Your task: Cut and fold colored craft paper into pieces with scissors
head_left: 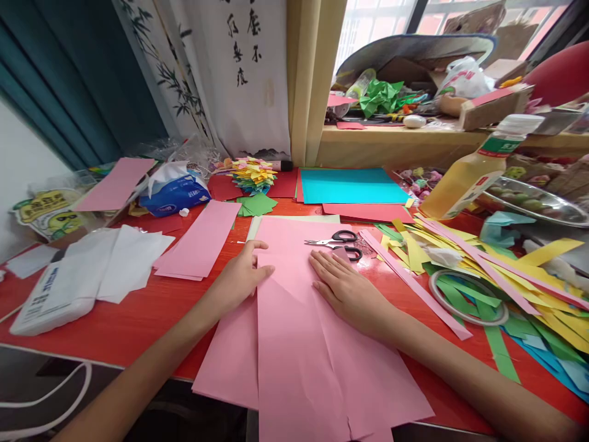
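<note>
Large sheets of pink paper [294, 344] lie overlapping in front of me, their lower ends reaching past the table's near edge. At the left edge of the top sheet, my left hand [243, 270] has its fingers curled, with the thumb over the paper; some fingertips are hidden. My right hand [347, 288] rests flat on the pink paper, fingers stretched out and holding nothing. Just beyond those fingers lies a pair of black-handled scissors [338, 240], blades slightly apart and pointing left.
On the right are cut paper strips [547, 270], a tape roll [435, 288] and a bottle [473, 169]. Pink sheets [202, 239], a blue tissue pack [177, 195] and a white packet [55, 294] lie left. Behind are blue paper [352, 185] and a folded-paper ornament [253, 175].
</note>
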### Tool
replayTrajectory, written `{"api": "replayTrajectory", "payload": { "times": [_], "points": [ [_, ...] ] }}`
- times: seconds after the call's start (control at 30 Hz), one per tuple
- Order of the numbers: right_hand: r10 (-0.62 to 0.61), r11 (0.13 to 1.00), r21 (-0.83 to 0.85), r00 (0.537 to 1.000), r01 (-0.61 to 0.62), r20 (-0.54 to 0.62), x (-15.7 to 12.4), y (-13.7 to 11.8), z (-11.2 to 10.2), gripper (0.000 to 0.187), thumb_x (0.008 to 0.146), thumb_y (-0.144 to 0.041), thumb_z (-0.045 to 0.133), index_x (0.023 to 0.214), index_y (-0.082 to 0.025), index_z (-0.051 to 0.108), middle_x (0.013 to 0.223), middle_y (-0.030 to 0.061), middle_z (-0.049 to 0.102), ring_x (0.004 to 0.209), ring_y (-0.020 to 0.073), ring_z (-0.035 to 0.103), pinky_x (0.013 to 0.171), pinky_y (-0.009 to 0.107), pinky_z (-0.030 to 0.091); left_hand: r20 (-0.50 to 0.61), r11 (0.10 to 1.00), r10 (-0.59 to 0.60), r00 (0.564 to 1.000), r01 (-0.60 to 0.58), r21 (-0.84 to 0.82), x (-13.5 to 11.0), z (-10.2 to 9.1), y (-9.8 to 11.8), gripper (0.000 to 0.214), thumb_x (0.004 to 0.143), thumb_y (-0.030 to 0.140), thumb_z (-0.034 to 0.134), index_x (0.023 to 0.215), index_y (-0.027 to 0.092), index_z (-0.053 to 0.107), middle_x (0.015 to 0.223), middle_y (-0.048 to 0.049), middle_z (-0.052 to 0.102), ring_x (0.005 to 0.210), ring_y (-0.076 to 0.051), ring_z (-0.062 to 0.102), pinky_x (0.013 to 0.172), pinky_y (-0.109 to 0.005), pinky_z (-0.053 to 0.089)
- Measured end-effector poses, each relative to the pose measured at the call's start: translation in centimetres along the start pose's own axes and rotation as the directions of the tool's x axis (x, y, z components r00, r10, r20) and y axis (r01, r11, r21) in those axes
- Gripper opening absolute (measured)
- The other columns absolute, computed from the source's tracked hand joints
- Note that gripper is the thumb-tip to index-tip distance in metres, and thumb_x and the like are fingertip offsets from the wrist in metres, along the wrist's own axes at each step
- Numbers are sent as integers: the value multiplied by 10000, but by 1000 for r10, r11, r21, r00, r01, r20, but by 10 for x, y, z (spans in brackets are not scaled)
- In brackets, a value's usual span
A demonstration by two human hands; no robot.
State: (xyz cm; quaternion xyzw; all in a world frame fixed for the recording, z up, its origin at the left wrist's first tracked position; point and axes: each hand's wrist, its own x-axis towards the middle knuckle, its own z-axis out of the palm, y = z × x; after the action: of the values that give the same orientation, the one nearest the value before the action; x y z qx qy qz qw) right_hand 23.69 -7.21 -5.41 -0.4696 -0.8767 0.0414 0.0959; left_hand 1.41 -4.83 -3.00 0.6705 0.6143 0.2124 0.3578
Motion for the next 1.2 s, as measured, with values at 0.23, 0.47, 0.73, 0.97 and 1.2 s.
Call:
{"api": "replayTrajectory", "payload": {
  "times": [0.23, 0.47, 0.73, 0.97, 1.2],
  "points": [
    [57, 993, -107, 998, -57, -3, 1, -10, 4, 501, 929, -277, 192, 1353, -34, 300, 1410, 124, 274, 1313, 210, 210, 1086, 374, 198, 0, 978, 65, 998, -63, 199, -19, 3, 5, 374, 794, 278, 383, 1166, 316, 381, 540, 66, 310, 498, -128, 367, 493, -227, 241],
    [54, 991, -125, 998, -56, -17, 2, -8, 4, 501, 927, -282, 203, 1352, -39, 308, 1408, 121, 287, 1311, 218, 219, 1083, 381, 208, 15, 943, 69, 997, -70, 326, -19, 6, 10, 337, 793, 259, 344, 1115, 298, 433, 536, 52, 328, 517, -146, 397, 505, -229, 234],
    [58, 989, -137, 998, -62, -32, 3, -6, 7, 495, 929, -272, 202, 1348, -35, 320, 1403, 122, 303, 1313, 215, 221, 1087, 381, 197, 9, 914, 61, 998, -60, 402, -27, 11, 13, 268, 818, 258, 307, 1019, 315, 475, 605, 38, 506, 620, -173, 500, 537, -248, 251],
    [48, 991, -121, 997, -55, -62, 2, -6, 9, 491, 927, -270, 212, 1342, -40, 336, 1395, 127, 324, 1308, 217, 238, 1086, 384, 199, -2, 906, 47, 999, -42, 420, -30, 14, 15, 261, 834, 261, 290, 1001, 303, 487, 775, 9, 608, 743, -197, 558, 580, -266, 299],
    [49, 990, -128, 997, -57, -64, 2, -6, 9, 492, 924, -266, 207, 1345, -45, 330, 1395, 128, 324, 1306, 217, 244, 1083, 389, 201, -4, 908, 17, 1000, -14, 419, -35, 15, 19, 245, 849, 286, 280, 979, 309, 486, 790, 19, 622, 750, -199, 565, 593, -274, 316]
  ]
}}
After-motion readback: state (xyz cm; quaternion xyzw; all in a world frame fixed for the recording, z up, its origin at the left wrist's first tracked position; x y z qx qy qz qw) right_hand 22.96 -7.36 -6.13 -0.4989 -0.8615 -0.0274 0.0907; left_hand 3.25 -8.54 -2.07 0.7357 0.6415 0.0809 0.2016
